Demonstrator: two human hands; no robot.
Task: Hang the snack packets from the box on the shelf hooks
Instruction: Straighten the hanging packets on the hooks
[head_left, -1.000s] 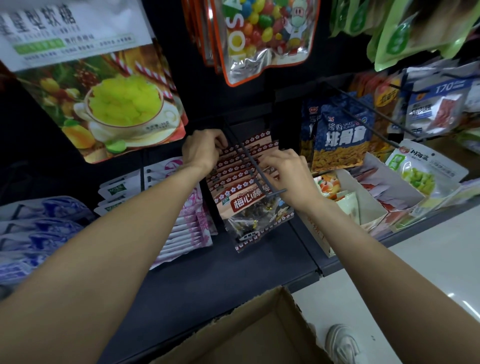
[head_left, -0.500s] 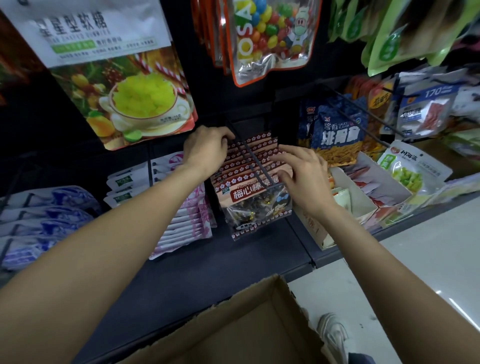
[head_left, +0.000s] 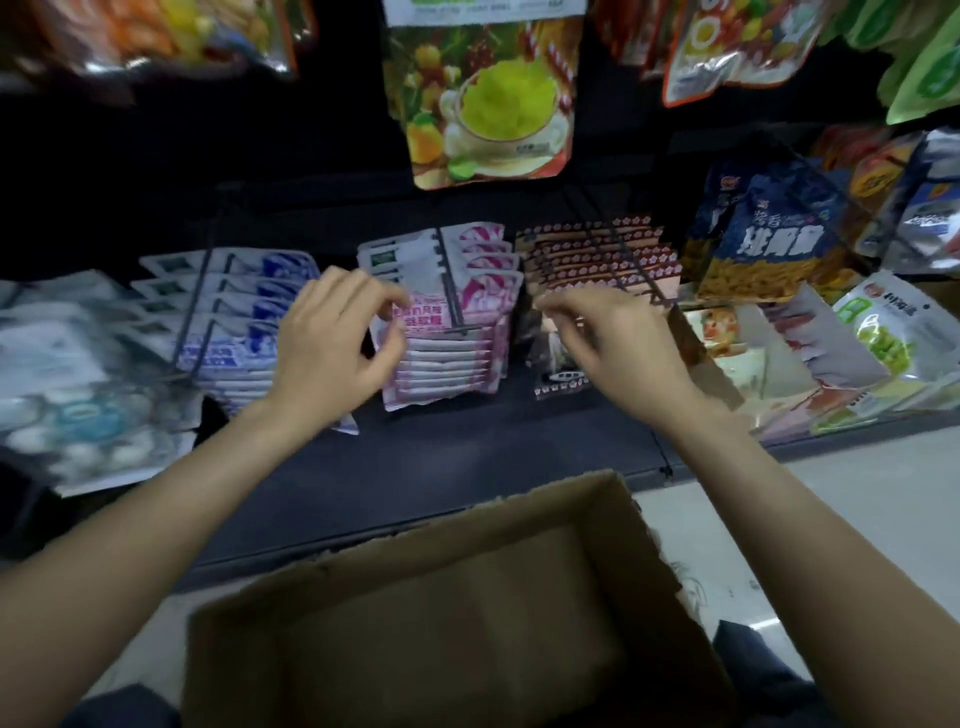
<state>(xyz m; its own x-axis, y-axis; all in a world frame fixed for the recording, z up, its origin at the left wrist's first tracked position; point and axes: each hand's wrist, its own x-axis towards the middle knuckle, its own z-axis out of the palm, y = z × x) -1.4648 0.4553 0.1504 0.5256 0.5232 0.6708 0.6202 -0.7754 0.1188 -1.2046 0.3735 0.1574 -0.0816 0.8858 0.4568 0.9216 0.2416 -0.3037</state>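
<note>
A row of red-brown flower-patterned snack packets (head_left: 597, 254) hangs on a black shelf hook (head_left: 631, 260). My right hand (head_left: 618, 338) hovers in front of them, fingers loosely curled and holding nothing. My left hand (head_left: 332, 343) floats in front of the pink and white packets (head_left: 467, 312), thumb and fingers loosely curled, also holding nothing. Below my arms sits the open cardboard box (head_left: 649, 530); no packet shows in the visible part of its inside. The frame is motion-blurred.
Blue and white packets (head_left: 244, 301) hang at the left. A blue and yellow bag (head_left: 769, 249) and a white display carton (head_left: 831, 348) stand at the right. A fruit-tea bag (head_left: 488, 93) hangs above. The dark shelf board (head_left: 441, 467) runs in front of the hooks.
Both hands have let go of the flower-patterned packets and pulled back toward me. The view has swung left and down, showing more of the box.
</note>
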